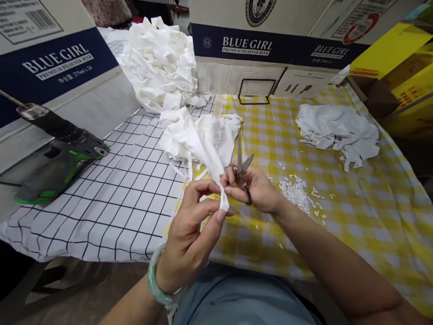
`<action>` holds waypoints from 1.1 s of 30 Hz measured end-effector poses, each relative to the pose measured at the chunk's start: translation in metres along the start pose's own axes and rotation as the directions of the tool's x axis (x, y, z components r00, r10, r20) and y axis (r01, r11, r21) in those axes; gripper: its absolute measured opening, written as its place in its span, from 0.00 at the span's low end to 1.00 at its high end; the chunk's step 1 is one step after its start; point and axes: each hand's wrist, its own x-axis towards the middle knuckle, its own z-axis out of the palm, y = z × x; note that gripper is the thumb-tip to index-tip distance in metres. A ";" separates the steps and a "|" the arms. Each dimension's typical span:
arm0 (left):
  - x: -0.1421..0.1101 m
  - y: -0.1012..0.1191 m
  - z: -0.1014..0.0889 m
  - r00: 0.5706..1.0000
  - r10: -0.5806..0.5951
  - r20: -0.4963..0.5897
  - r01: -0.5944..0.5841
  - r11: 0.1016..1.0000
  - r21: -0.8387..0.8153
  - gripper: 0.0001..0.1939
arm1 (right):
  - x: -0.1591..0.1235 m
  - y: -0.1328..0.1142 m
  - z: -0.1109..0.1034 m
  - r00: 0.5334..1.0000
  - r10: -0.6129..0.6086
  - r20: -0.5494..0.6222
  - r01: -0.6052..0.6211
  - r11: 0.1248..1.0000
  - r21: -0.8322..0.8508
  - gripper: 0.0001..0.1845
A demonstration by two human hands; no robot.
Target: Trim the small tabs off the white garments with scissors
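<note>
My left hand, with a green bangle at its wrist, pinches the near end of a white fabric piece. That piece stretches back toward a small white cloth pile in the middle of the table. Small scissors sit in my right hand, their blades apart and pointing up and away from me. Fingers of the right hand also touch the fabric close to the left fingertips. Narrow white straps hang from the cloth beside the hands.
A tall white cloth heap stands at the back, and another cloth stack lies right. White clippings are scattered on the yellow checked tablecloth. Left is a cordless drill. Beer cartons and a black wire stand border the back.
</note>
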 end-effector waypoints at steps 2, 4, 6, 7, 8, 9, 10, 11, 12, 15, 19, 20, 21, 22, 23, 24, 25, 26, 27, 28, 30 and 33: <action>0.006 -0.010 0.012 0.997 -0.020 -0.077 0.012 0.994 -0.108 0.11 | -0.008 0.020 0.008 0.996 0.065 -0.061 -0.058 0.993 0.099 0.22; 0.012 -0.021 0.025 0.991 -0.092 -0.096 0.063 0.961 -0.269 0.12 | -0.019 0.033 0.014 0.982 0.107 -0.153 -0.086 0.987 0.138 0.24; 0.017 -0.029 0.036 0.981 -0.166 -0.105 0.113 0.915 -0.387 0.12 | -0.032 0.038 0.016 0.965 0.120 -0.234 -0.086 0.985 0.149 0.24; 0.018 -0.032 0.041 0.975 -0.200 -0.100 0.141 0.896 -0.421 0.12 | -0.038 0.039 0.016 0.959 0.118 -0.258 -0.083 0.987 0.140 0.23; 0.020 -0.034 0.046 0.969 -0.231 -0.092 0.168 0.880 -0.444 0.12 | -0.044 0.039 0.014 0.955 0.113 -0.276 -0.082 0.989 0.121 0.23; 0.021 -0.035 0.049 0.963 -0.259 -0.080 0.195 0.867 -0.458 0.13 | -0.050 0.038 0.011 0.951 0.107 -0.289 -0.083 0.992 0.092 0.22; 0.022 -0.036 0.052 0.957 -0.284 -0.062 0.224 0.856 -0.465 0.13 | -0.056 0.036 0.007 0.947 0.101 -0.304 -0.091 0.995 0.049 0.21; 0.022 -0.037 0.055 0.952 -0.302 -0.046 0.248 0.851 -0.463 0.14 | -0.062 0.034 0.003 0.940 0.095 -0.329 -0.105 0.994 -0.012 0.20; 0.022 -0.039 0.057 0.949 -0.312 -0.036 0.263 0.853 -0.450 0.14 | -0.067 0.031 -0.001 0.928 0.086 -0.363 -0.130 0.986 -0.100 0.19; 0.021 -0.042 0.062 0.952 -0.300 -0.053 0.256 0.883 -0.393 0.13 | -0.081 0.023 -0.014 0.903 -0.016 -0.429 -0.207 0.860 -0.467 0.20; 0.019 -0.047 0.067 0.975 -0.215 -0.063 0.179 0.917 -0.357 0.11 | -0.087 0.014 -0.024 0.935 -0.095 -0.341 -0.210 0.626 -0.751 0.24; 0.019 -0.048 0.068 0.980 -0.189 -0.063 0.155 0.922 -0.355 0.11 | -0.087 0.013 -0.024 0.942 -0.086 -0.326 -0.213 0.595 -0.775 0.24; 0.018 -0.049 0.069 0.983 -0.169 -0.064 0.137 0.926 -0.352 0.11 | -0.085 0.012 -0.025 0.946 -0.075 -0.315 -0.218 0.573 -0.790 0.24; 0.018 -0.050 0.070 0.986 -0.156 -0.065 0.124 0.930 -0.347 0.11 | -0.083 0.011 -0.025 0.950 -0.063 -0.306 -0.221 0.559 -0.799 0.24; 0.018 -0.051 0.071 0.986 -0.153 -0.065 0.122 0.932 -0.342 0.11 | -0.081 0.009 -0.025 0.953 -0.054 -0.300 -0.222 0.550 -0.805 0.24; 0.017 -0.052 0.071 0.986 -0.153 -0.062 0.124 0.935 -0.333 0.11 | -0.079 0.008 -0.025 0.955 -0.048 -0.294 -0.222 0.544 -0.809 0.24; 0.017 -0.053 0.072 0.987 -0.154 -0.055 0.128 0.937 -0.325 0.11 | -0.077 0.007 -0.025 0.956 -0.045 -0.289 -0.220 0.542 -0.811 0.24; 0.016 -0.054 0.072 0.987 -0.153 -0.046 0.131 0.938 -0.320 0.10 | -0.076 0.005 -0.025 0.958 -0.040 -0.285 -0.219 0.540 -0.813 0.24; 0.016 -0.055 0.072 0.988 -0.148 -0.041 0.127 0.939 -0.318 0.10 | -0.075 0.004 -0.026 0.959 -0.032 -0.282 -0.222 0.537 -0.814 0.23; 0.015 -0.057 0.072 0.990 -0.138 -0.041 0.118 0.941 -0.317 0.10 | -0.074 0.003 -0.026 0.959 -0.021 -0.282 -0.228 0.533 -0.815 0.23; 0.014 -0.059 0.071 0.993 -0.110 -0.049 0.088 0.943 -0.320 0.09 | -0.073 0.002 -0.028 0.959 0.004 -0.283 -0.243 0.526 -0.815 0.23; 0.015 -0.061 0.071 0.995 -0.080 -0.052 0.059 0.949 -0.311 0.10 | -0.073 0.003 -0.029 0.958 0.018 -0.285 -0.252 0.522 -0.815 0.23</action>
